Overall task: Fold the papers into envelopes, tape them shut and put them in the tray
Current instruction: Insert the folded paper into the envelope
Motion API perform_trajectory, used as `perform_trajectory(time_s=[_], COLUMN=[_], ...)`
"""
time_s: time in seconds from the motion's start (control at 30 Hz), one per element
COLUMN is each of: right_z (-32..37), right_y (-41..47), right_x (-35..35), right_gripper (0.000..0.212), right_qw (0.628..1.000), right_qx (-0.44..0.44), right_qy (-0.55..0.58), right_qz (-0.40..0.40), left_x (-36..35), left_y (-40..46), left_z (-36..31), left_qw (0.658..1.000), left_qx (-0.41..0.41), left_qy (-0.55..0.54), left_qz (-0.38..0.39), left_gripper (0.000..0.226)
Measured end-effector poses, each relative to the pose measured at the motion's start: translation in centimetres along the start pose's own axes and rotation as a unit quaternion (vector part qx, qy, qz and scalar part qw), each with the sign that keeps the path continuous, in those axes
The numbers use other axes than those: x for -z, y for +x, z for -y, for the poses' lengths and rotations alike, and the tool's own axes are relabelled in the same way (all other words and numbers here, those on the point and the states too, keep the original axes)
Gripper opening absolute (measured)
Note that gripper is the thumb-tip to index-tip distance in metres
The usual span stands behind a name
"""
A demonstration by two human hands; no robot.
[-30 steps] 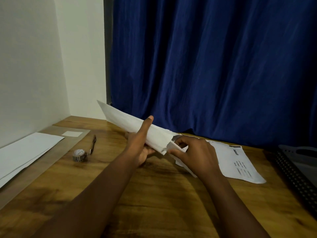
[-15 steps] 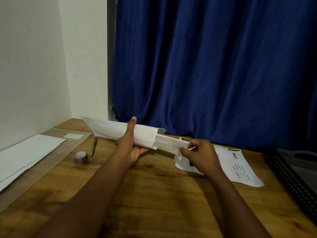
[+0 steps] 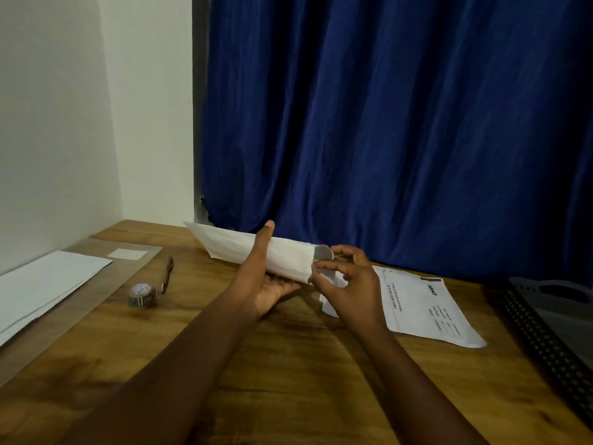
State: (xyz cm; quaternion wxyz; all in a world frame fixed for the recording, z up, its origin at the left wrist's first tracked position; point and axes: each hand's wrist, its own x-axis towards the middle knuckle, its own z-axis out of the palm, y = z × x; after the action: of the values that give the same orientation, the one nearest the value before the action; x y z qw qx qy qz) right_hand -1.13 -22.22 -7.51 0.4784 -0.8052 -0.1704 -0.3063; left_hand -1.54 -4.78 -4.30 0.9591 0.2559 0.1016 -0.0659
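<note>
Head view shows the left hand wrapped around a long white folded paper envelope; the right hand pinches its open right end above the brown wooden table.

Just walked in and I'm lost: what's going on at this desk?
A person is making an envelope above the wooden desk. The left hand holds the folded white paper from underneath, thumb up. The right hand pinches the paper's open right end. The tape roll and pen lie untouched to the left, beside a stack of blank sheets. A printed sheet lies flat, and the dark tray sits at the right edge.
</note>
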Motion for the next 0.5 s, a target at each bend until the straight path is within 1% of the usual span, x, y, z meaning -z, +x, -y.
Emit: perform_trajectory(time_s=[0.07, 0.17, 0.2, 0.27, 0.3, 0.37, 0.4, 0.5], right_z=[0.3, 0.6, 0.5, 0.1, -0.1, -0.4, -0.4, 0.6], right_y=[-0.1, -0.2, -0.2, -0.1, -0.1, -0.1, -0.1, -0.1], right_x=[0.2, 0.3, 0.3, 0.3, 0.3, 0.4, 0.4, 0.5], right_gripper=[0.015, 0.029, 0.030, 0.020, 0.020, 0.029, 0.027, 0.010], right_qw=[1.000, 0.999, 0.999, 0.997, 0.996, 0.996, 0.996, 0.996], right_qx=[0.011, 0.039, 0.051, 0.065, 0.063, 0.056, 0.057, 0.068], right_qy=[0.012, 0.000, -0.014, -0.048, -0.059, -0.071, -0.073, -0.049], right_qz=[-0.010, -0.010, -0.011, -0.013, -0.006, 0.004, 0.005, 0.009], left_x=[0.2, 0.3, 0.2, 0.0, 0.0, -0.1, -0.2, -0.2], left_y=[0.1, -0.1, -0.2, -0.2, -0.3, -0.4, -0.5, -0.7], left_z=[-0.3, 0.2, 0.5, 1.3, 1.7, 2.2, 2.3, 1.9], left_qw=[1.000, 0.999, 0.999, 0.997, 0.996, 0.994, 0.993, 0.993], left_qx=[-0.001, 0.012, 0.017, 0.029, 0.036, 0.049, 0.055, 0.057], left_qy=[-0.010, -0.004, 0.001, 0.012, 0.017, 0.026, 0.028, 0.026], left_qz=[0.008, 0.030, 0.040, 0.068, 0.080, 0.096, 0.098, 0.104], left_gripper=[0.091, 0.092, 0.092, 0.088, 0.087, 0.086, 0.086, 0.085])
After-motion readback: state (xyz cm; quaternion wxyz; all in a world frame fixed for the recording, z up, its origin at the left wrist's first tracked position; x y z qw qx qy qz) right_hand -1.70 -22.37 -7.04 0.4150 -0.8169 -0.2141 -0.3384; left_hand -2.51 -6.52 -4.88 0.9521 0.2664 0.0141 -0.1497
